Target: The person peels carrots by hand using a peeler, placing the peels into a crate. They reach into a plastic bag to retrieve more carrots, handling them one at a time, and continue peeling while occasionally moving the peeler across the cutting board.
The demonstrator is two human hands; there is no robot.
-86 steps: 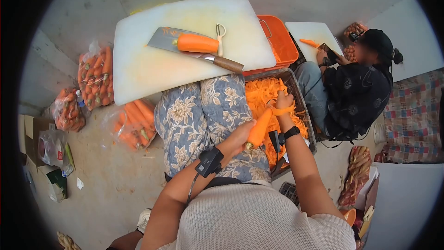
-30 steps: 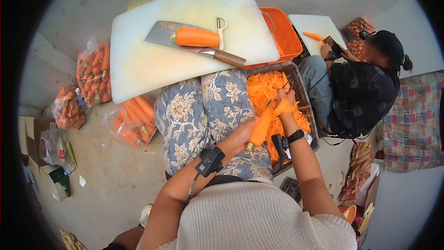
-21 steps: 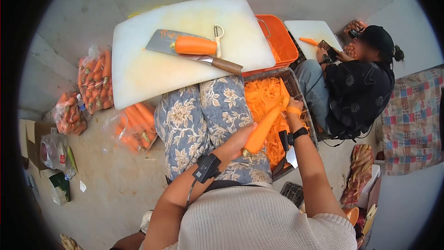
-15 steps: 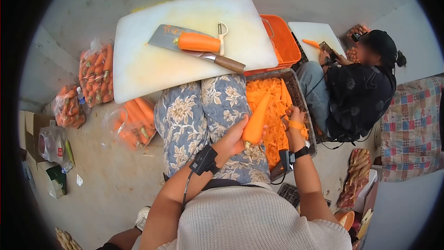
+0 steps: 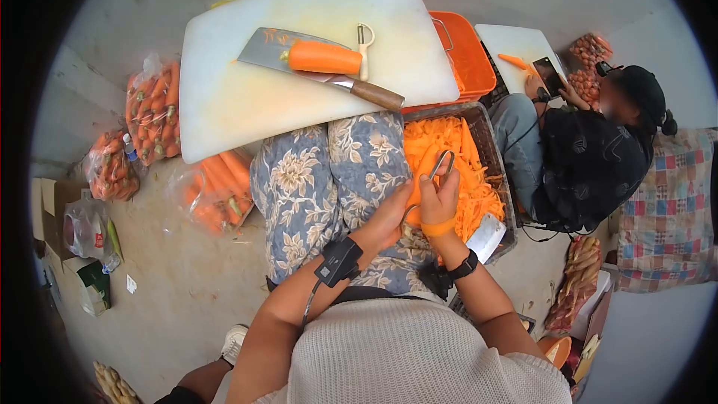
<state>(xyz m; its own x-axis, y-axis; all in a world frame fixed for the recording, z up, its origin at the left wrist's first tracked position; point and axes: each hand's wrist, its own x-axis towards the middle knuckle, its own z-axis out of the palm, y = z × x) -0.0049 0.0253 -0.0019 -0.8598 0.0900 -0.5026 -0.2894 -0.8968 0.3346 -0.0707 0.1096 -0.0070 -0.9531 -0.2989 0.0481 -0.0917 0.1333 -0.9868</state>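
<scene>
My left hand (image 5: 390, 217) is wrapped round the lower end of a peeled-looking orange carrot (image 5: 423, 167), held over my lap beside the crate of peels. In my right hand (image 5: 440, 206) is a peeler (image 5: 445, 161) with a shiny metal loop, close against the carrot; my fingers partly hide both. Ahead of me, a wide cleaver (image 5: 374, 94) with a wooden handle lies on the white cutting board (image 5: 247, 108). Resting across its blade is a thick carrot (image 5: 325, 57), with a white-handled peeler (image 5: 364, 52) beside it.
A dark crate (image 5: 502, 172) filled with carrot peels (image 5: 475, 206) stands right of my legs. Behind it is an orange bin (image 5: 479, 60). Bagged carrots (image 5: 153, 116) line the left. At right, a co-worker (image 5: 591, 157) sits holding a phone (image 5: 550, 75) by another board (image 5: 516, 41).
My right hand has moved left from over the peels to the carrot, bringing the peeler into view. The co-worker's phone has tilted more upright. The view has shifted slightly.
</scene>
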